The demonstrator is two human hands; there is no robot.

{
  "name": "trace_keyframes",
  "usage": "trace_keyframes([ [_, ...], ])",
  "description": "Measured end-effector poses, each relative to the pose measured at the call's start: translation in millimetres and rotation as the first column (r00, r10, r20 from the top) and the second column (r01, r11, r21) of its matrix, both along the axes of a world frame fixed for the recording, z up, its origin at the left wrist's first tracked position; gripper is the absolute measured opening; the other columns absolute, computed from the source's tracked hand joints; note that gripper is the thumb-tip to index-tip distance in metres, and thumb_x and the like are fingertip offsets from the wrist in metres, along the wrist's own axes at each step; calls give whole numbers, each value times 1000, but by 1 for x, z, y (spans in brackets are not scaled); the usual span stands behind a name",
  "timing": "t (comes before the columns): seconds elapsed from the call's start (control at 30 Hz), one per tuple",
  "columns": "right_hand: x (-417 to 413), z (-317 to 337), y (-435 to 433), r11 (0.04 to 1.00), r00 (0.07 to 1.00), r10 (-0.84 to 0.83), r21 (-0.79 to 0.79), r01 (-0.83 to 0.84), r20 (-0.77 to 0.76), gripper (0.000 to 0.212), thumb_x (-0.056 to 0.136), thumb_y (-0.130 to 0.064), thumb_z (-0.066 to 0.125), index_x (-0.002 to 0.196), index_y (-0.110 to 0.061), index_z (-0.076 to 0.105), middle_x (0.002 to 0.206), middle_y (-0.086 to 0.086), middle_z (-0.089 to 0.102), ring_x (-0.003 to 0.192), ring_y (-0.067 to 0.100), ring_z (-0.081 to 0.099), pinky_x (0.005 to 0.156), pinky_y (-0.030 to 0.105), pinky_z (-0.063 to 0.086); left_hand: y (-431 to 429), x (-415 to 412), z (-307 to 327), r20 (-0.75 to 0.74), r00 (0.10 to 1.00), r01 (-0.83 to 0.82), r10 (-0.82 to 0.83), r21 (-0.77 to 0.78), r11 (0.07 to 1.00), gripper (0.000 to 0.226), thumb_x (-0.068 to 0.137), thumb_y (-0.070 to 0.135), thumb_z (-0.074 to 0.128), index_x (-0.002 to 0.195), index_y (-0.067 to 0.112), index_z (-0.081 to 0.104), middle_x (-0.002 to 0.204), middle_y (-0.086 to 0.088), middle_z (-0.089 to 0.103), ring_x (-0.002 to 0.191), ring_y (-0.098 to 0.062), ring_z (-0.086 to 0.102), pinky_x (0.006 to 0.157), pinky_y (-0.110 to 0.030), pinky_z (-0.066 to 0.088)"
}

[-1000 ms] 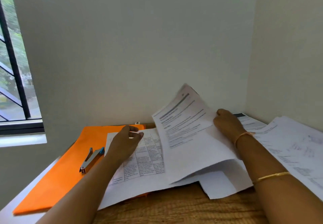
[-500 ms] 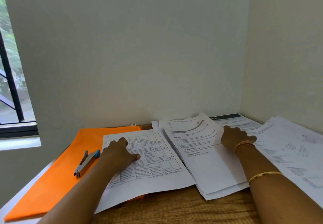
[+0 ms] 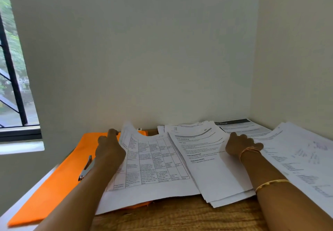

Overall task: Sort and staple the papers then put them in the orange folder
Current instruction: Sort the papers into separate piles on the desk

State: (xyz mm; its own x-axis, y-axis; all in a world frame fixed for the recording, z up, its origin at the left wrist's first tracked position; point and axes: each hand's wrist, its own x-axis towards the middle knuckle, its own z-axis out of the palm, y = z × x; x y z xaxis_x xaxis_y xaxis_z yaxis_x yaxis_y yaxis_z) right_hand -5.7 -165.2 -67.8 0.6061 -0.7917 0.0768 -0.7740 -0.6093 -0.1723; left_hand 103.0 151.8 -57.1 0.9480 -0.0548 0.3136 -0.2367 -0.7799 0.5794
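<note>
Two hands: L hand [image 3: 110, 149] pinched lifted corner of white table-printed sheet [image 3: 153, 162], partly over flat orange folder [image 3: 54, 185] at left; R hand [image 3: 241, 146] fingers bent on white text-sheet stack [image 3: 207, 169], grip unclear.

Both bare forearms reach forward from the near edge. The left hand [image 3: 110, 147], back turned up, grips the raised far-left corner of a white sheet printed with a table [image 3: 153, 158], its index finger pointing ahead. The right hand [image 3: 241, 145] lies knuckles-up, fingers curled under, thumb out to the right. Whether it grips anything is hidden.
</note>
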Motion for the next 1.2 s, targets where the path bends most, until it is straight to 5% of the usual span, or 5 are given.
trace_keyframes([
  [0.27, 3, -4, 1, 998, 998, 60, 26, -60, 8, 51, 94, -31, 39, 142, -18, 30, 147, 10, 30, 137, 32, 26, 108, 50, 24, 12, 5, 4, 275, 958, 37, 75, -380, 924, 19, 92, 8, 49, 111, 8, 55, 94, -10, 59, 79, -24, 47, 65, -30, 31],
  [0.5, 7, -4, 2, 996, 996, 84, 38, -82, -38, 52, 92, -33, 40, 142, -21, 31, 145, 9, 34, 135, 32, 28, 107, 52, 25, 22, 11, 8, 212, 959, -51, 189, -525, 849, 19, 93, 10, 52, 110, 2, 57, 107, -18, 61, 86, -25, 49, 73, -33, 35],
  [0.83, 13, 1, 1, 956, 969, 198, 189, -224, 149, 52, 93, -20, 42, 143, -15, 32, 144, 18, 34, 130, 35, 38, 107, 40, 32, -34, -13, -9, 68, 988, 156, -141, -364, 918, 20, 93, 7, 49, 111, 11, 53, 107, -7, 61, 79, -17, 53, 56, -25, 36],
  [0.97, 9, 5, -9, 931, 910, 166, 243, -271, 380, 16, 96, -12, 38, 102, -6, 52, 117, 20, 57, 95, 27, 52, 76, 27, 38, -58, -27, -12, 53, 975, 222, -216, -290, 931, 24, 94, 3, 45, 117, 10, 51, 114, -9, 60, 73, -10, 47, 49, -14, 30],
  [1.2, 14, 2, 0, 892, 903, 159, 334, -306, 400, 54, 95, -37, 45, 137, -3, 40, 131, 16, 52, 120, 31, 50, 94, 31, 40, -103, -35, -20, -28, 916, 369, -399, -326, 871, 24, 94, 2, 43, 115, 8, 52, 113, -3, 61, 86, -13, 57, 53, -11, 44],
])
